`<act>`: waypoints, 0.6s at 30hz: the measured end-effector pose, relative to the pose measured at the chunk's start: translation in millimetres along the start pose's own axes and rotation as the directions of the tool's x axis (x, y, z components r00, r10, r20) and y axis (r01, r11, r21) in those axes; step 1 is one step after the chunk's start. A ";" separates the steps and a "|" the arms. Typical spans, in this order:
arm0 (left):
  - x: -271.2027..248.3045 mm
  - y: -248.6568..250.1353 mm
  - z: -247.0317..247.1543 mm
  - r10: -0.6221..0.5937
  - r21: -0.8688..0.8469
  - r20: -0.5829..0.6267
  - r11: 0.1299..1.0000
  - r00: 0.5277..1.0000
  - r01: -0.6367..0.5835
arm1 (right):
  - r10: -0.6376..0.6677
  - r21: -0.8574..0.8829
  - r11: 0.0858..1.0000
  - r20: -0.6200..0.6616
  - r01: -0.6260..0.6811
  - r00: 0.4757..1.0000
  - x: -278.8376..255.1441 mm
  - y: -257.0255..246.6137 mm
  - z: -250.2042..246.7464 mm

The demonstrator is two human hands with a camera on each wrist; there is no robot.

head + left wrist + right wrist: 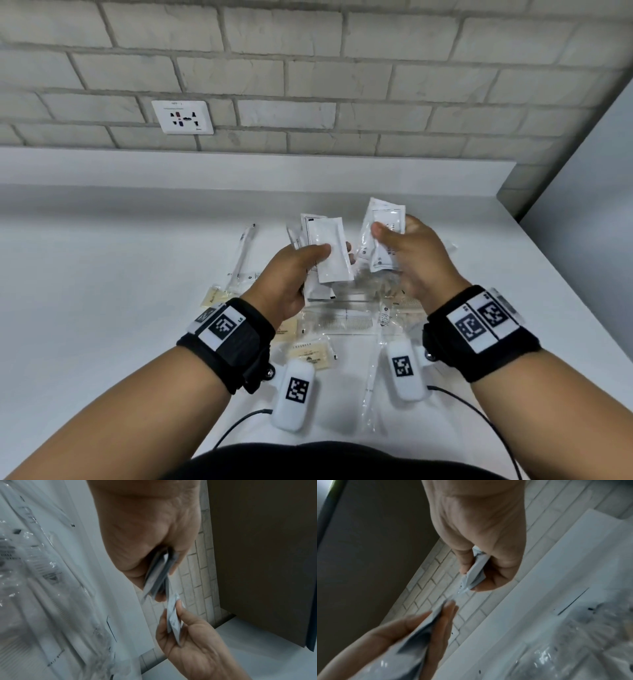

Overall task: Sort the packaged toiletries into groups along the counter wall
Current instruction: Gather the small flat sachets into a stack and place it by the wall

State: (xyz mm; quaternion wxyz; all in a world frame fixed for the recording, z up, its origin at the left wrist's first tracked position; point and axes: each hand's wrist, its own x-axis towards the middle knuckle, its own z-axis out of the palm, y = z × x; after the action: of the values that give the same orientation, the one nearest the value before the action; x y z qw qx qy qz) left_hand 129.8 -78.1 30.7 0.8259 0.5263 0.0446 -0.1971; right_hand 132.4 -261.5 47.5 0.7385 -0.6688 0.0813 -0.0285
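Above the middle of the counter [102, 260], both hands are raised and each has hold of white sachets. The left hand [291, 274] pinches a fanned stack of flat white sachets [327, 253] between thumb on top and fingers beneath; the left wrist view shows several thin packets edge-on in that pinch. The right hand [414, 260], at 3 o'clock of the left and close beside it, clamps a smaller bunch of printed white sachets [382, 236] with the thumb pressed across their face. The 2 bunches stand near each other but apart.

The rest of the toiletries lie unsorted below the hands: clear-wrapped combs [346, 323] at 6 o'clock of the hands, beige sachets [310, 353] by the left wrist, and a wrapped toothbrush [244, 255] at 9 o'clock. The strip of counter along the wall [308, 75] at 12 o'clock holds no group that I can see.

The step in hand looks like gathering and comparing like sachets, early in the sort. Next, I judge, the matching packets want merging into 1 hand, then setting down flat toward 12 o'clock against the wall ledge, squared so the slippery stack does not slide apart.
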 end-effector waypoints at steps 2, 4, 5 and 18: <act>1.0 0.5 -3.5 0.054 0.061 -0.065 0.997 0.996 -0.050 | 0.029 0.072 0.997 0.034 -0.032 0.999 0.3 -7.8 -6.5; -0.2 2.1 -1.0 0.080 0.075 -0.063 0.994 0.995 -0.075 | 0.130 0.137 0.979 0.155 -0.152 0.979 -3.3 -12.1 -3.0; -1.3 1.9 1.9 0.083 0.072 -0.034 0.994 0.996 -0.081 | 0.180 0.124 0.970 0.223 -0.211 0.958 -6.7 -12.2 1.0; 0.5 1.6 3.6 -0.032 -0.002 0.046 0.999 0.998 0.032 | -0.651 -0.616 -0.137 0.647 0.776 0.398 -8.0 4.5 -15.0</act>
State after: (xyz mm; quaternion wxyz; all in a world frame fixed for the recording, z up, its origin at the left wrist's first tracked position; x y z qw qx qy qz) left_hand 130.4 -80.8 33.4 0.8242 0.5196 0.0343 -0.2224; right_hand 121.9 -274.5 42.2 0.1243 -0.8681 -0.3411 -0.3385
